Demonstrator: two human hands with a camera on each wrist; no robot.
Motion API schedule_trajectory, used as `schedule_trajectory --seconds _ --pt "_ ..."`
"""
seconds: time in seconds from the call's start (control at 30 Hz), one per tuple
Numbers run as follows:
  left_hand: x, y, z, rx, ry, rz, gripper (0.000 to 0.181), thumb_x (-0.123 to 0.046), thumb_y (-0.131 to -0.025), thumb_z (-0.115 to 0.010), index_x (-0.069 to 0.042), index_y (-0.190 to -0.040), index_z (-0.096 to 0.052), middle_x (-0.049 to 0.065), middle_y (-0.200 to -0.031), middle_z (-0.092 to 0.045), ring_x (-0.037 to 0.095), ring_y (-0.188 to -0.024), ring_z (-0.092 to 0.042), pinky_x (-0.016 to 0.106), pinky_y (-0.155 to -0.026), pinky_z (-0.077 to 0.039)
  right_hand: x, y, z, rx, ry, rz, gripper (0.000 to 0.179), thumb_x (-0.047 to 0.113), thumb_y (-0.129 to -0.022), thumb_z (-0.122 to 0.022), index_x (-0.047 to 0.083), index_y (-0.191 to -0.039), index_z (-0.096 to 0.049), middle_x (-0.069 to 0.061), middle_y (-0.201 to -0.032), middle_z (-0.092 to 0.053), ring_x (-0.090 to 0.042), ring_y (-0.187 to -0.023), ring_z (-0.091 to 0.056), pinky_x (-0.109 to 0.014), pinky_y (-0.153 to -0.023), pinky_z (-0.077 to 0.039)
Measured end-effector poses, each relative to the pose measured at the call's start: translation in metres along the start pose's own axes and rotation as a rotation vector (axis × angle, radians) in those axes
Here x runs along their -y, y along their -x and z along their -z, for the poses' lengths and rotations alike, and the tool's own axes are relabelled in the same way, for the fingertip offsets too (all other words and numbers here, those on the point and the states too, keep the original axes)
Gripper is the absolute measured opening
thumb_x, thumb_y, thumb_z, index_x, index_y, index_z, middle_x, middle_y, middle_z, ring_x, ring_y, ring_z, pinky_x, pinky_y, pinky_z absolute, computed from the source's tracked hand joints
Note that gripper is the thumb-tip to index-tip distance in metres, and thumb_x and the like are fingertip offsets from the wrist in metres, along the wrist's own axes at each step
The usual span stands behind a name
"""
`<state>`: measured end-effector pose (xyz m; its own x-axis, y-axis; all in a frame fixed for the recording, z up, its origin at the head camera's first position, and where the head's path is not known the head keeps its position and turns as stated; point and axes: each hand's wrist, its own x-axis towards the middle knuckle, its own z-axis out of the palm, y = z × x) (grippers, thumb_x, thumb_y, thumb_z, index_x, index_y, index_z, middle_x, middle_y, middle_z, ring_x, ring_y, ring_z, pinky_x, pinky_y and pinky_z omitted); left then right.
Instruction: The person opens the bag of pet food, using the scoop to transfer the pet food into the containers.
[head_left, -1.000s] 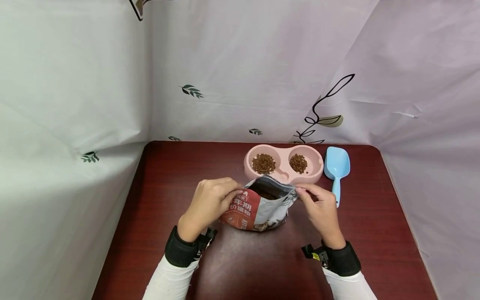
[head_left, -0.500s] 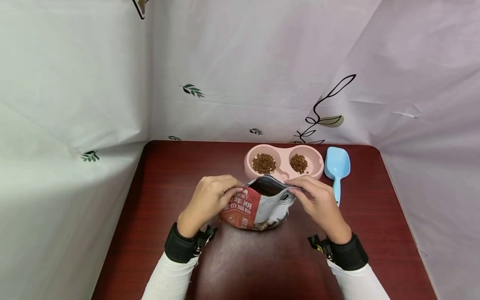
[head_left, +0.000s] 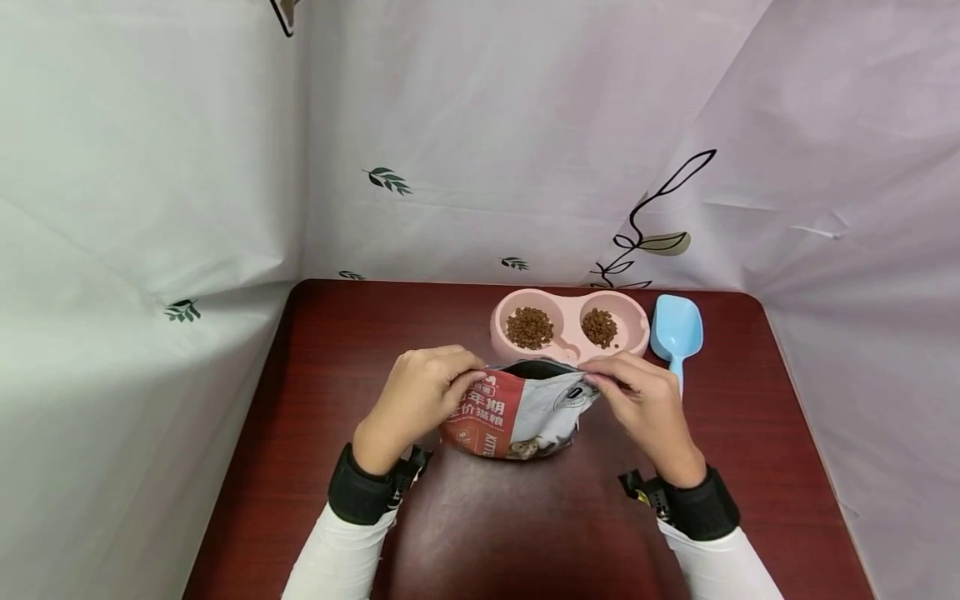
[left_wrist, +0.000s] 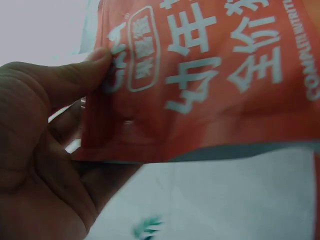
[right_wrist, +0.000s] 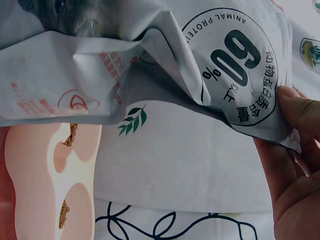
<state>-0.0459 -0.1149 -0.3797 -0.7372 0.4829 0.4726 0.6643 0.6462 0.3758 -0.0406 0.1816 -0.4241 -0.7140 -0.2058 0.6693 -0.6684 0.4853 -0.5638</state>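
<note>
A red and white bag of cat food (head_left: pixel 517 417) stands on the table, its mouth parted in a narrow dark slit at the top. My left hand (head_left: pixel 422 398) pinches the bag's upper left corner; the left wrist view shows the thumb (left_wrist: pixel 82 75) on the red front and fingers behind. At the upper right corner, my right hand (head_left: pixel 645 408) pinches the white side between thumb and fingers, near the printed round badge (right_wrist: pixel 235 62) in the right wrist view. Inside the bag, the contents are hidden in shadow.
Just behind the bag is a pink double bowl (head_left: pixel 567 321), with brown kibble in both hollows. To its right lies a light blue scoop (head_left: pixel 677 327), its handle partly hidden by my right hand. White patterned cloth (head_left: pixel 480 167) walls off the dark red table (head_left: pixel 360 325).
The bag's mouth has narrowed from a wide gap to a slit. My right hand has shifted its hold along the rim; my left hand has stayed at its corner.
</note>
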Motion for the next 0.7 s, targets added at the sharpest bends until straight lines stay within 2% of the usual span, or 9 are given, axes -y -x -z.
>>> schedule_trajectory --seconds 0.13,0.2,0.27,0.43,0.57,0.7 --pt "-0.014 -0.003 0.003 0.019 -0.155 -0.046 0.014 -0.019 -0.087 -0.071 -0.009 -0.096 -0.074 0.002 -0.087 -0.073 0.018 -0.083 -0.066 0.04 -0.074 -0.057 0.002 -0.001 -0.001 -0.006 -0.006 -0.008 0.029 -0.011 -0.068 -0.08 0.006 -0.09 -0.078 -0.006 -0.083 -0.075 -0.011 -0.075 -0.066 -0.016 -0.061 -0.047" --pt "-0.021 -0.006 0.003 0.034 -0.18 -0.08 0.016 -0.018 -0.087 -0.07 -0.006 -0.098 -0.073 0.004 -0.088 -0.072 0.021 -0.084 -0.065 0.04 -0.077 -0.056 0.003 -0.001 -0.001 -0.004 -0.007 -0.006 0.029 -0.012 -0.068 -0.08 0.006 -0.09 -0.078 -0.005 -0.082 -0.075 -0.011 -0.074 -0.066 -0.017 -0.06 -0.047" --pt "-0.027 -0.009 0.001 0.046 -0.188 -0.102 0.014 -0.015 -0.087 -0.071 -0.004 -0.096 -0.071 0.005 -0.084 -0.07 0.021 -0.079 -0.064 0.039 -0.074 -0.054 0.003 -0.002 -0.002 -0.002 -0.015 -0.004 0.029 -0.012 -0.067 -0.08 0.006 -0.09 -0.078 -0.006 -0.082 -0.075 -0.011 -0.074 -0.066 -0.017 -0.06 -0.047" --pt "-0.027 -0.013 -0.006 0.047 -0.126 -0.092 0.004 -0.008 -0.086 -0.071 -0.005 -0.085 -0.068 0.003 -0.073 -0.059 0.018 -0.067 -0.057 0.035 -0.061 -0.053 0.004 -0.002 -0.002 0.01 -0.026 -0.012 0.029 -0.011 -0.069 -0.079 0.006 -0.091 -0.078 -0.006 -0.084 -0.075 -0.01 -0.076 -0.065 -0.014 -0.063 -0.047" --pt "-0.022 -0.012 -0.007 0.036 -0.046 -0.089 0.004 -0.007 -0.088 -0.07 -0.005 -0.085 -0.067 0.002 -0.074 -0.059 0.016 -0.069 -0.054 0.033 -0.061 -0.053 0.004 -0.001 0.0 0.014 -0.018 -0.017 0.028 -0.009 -0.071 -0.08 0.008 -0.093 -0.078 -0.005 -0.086 -0.075 -0.009 -0.078 -0.065 -0.013 -0.064 -0.048" --pt "-0.019 -0.012 -0.007 0.037 -0.009 -0.1 0.004 -0.008 -0.088 -0.07 -0.005 -0.086 -0.067 0.0 -0.075 -0.059 0.013 -0.069 -0.053 0.031 -0.061 -0.053 0.002 0.0 0.002 0.018 -0.018 -0.02 0.029 -0.009 -0.07 -0.08 0.008 -0.093 -0.078 -0.005 -0.087 -0.075 -0.01 -0.079 -0.066 -0.012 -0.066 -0.048"
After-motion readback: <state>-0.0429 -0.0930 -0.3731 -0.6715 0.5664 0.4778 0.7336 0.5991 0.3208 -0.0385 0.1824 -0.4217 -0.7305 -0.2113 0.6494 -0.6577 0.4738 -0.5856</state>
